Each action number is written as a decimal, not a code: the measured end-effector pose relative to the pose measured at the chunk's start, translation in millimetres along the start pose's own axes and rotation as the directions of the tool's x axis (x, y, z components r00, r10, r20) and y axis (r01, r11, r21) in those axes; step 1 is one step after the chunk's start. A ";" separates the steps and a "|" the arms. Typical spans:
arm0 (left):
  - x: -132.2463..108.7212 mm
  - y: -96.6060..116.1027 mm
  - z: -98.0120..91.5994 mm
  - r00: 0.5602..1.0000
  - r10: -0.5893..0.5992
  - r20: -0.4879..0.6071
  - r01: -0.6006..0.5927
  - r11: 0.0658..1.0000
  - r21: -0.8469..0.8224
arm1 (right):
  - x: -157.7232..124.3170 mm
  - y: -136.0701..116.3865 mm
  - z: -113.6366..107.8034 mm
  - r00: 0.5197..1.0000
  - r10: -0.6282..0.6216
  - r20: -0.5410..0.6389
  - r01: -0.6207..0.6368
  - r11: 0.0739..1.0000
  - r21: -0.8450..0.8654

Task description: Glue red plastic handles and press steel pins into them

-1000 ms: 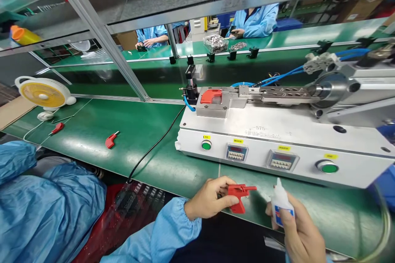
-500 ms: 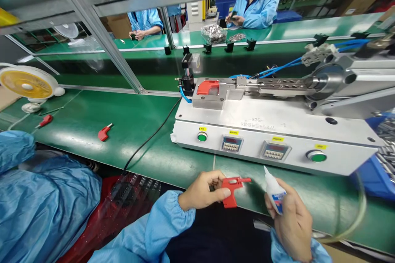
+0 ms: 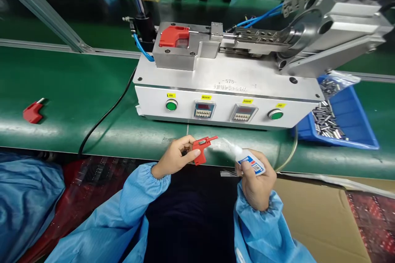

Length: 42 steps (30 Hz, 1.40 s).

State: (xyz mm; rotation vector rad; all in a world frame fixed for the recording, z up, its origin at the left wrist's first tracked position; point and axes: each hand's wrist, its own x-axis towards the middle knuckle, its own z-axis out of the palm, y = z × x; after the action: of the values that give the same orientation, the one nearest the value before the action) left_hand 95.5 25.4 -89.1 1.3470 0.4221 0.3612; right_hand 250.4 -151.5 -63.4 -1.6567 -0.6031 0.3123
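Note:
My left hand (image 3: 175, 157) is closed on a small red plastic part (image 3: 201, 148), held just above the near edge of the green belt (image 3: 77, 90). My right hand (image 3: 255, 178) grips a small white glue bottle (image 3: 247, 159), tilted so its nozzle points left at the red part's tip. Behind them stands a white press machine (image 3: 225, 94) with two green buttons and two counters. Another red part (image 3: 174, 36) sits in the machine's metal fixture.
A blue bin (image 3: 345, 121) of small metal pins sits right of the machine. A loose red part (image 3: 33, 111) lies on the belt at the left. A black cable (image 3: 105, 117) runs from the machine toward me. Cardboard (image 3: 314, 218) lies at the lower right.
The view has dropped and moved closer. My right hand tipped the glue bottle from upright to pointing left, bringing its nozzle close to the red part in my left hand.

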 end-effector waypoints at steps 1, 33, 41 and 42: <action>-0.1 -0.4 -0.4 1.000 0.014 0.001 -0.014 1.000 0.006 | -1.7 -1.1 0.9 1.000 -0.003 0.014 0.003 1.000 -0.011; -0.7 3.6 -1.1 0.999 0.041 -0.015 -0.038 0.989 0.145 | -6.3 -4.9 4.5 0.999 0.047 0.008 -0.046 0.991 -0.124; -1.7 4.7 -0.6 0.999 0.045 -0.015 -0.042 0.987 0.157 | -7.0 -2.1 2.9 0.998 0.058 -0.003 -0.058 0.991 -0.117; -1.7 4.5 -0.6 0.999 0.046 -0.019 -0.042 0.986 0.163 | -7.2 -2.2 3.0 0.998 0.060 -0.002 -0.060 0.991 -0.120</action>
State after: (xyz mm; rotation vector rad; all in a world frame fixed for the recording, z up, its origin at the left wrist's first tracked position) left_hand 93.7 26.0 -84.7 1.5139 0.4487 0.3851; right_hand 242.4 -152.8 -62.7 -1.7931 -0.5840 0.3261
